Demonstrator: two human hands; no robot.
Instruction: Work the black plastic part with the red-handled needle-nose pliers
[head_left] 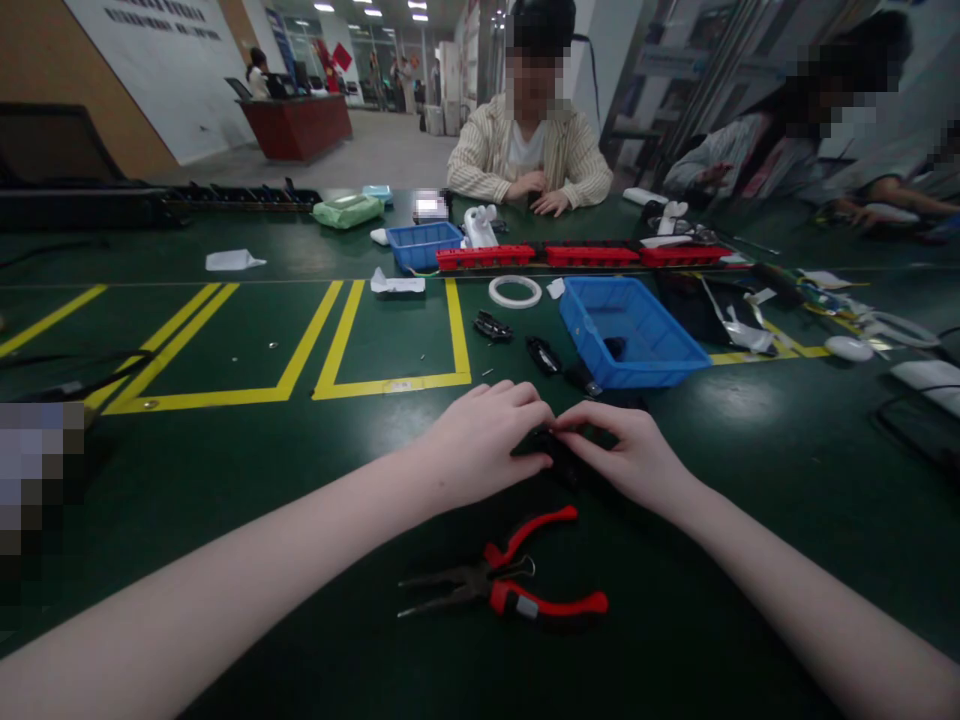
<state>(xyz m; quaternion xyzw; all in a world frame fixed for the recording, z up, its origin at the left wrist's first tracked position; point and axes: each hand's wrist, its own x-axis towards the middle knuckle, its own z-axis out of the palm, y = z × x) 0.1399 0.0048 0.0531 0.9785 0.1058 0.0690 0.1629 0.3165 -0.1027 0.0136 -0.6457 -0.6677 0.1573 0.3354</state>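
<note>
My left hand is closed on the left side of a small black part, its fingers curled over the top. From the other side my right hand pinches at the same part with thumb and forefinger, and the two hands nearly touch. Much of the part is hidden by my fingers, so its kind is unclear. Nearer to me lie long-nose pliers with red handles, jaws spread and pointing left. Just beyond my hands are black moulded pieces on the green table.
A blue bin with a dark piece inside stands beyond my right hand. Behind it runs a row of red trays. A white ring and a smaller blue bin lie further left. A person sits opposite; others sit at right.
</note>
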